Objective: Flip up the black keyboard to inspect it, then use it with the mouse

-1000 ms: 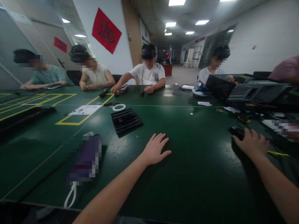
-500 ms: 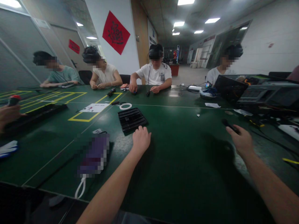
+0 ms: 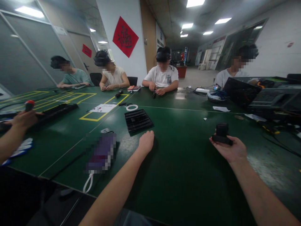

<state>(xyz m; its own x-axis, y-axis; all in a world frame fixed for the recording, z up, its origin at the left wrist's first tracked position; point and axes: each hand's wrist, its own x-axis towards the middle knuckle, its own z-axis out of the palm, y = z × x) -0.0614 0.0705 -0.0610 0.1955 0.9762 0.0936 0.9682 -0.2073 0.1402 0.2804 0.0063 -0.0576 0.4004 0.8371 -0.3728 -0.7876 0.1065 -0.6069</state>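
Note:
My right hand [image 3: 232, 150] is palm up at the right, raised over the table. On its fingers sits a small black device [image 3: 222, 130], a blocky upright part on a flat, wider base; its exact kind does not show. My left hand [image 3: 147, 141] is by the table surface with its fingers curled in, knuckles toward the camera. Whether anything is inside it is hidden. Just beyond the left hand lies a black ribbed tray [image 3: 138, 121], apart from the fingers.
A purple pouch-like item [image 3: 102, 152] with a white loop lies left of my left arm. Behind the tray is a white ring [image 3: 132, 107]. A neighbour's hand [image 3: 24, 119] holds a red-topped object at far left. Computer parts [image 3: 277, 95] crowd the right. Several people sit opposite.
My right hand has turned palm up and moved left, bringing the black device into fuller view. The left hand's fingers are curled tighter. The camera view has swung slightly left.

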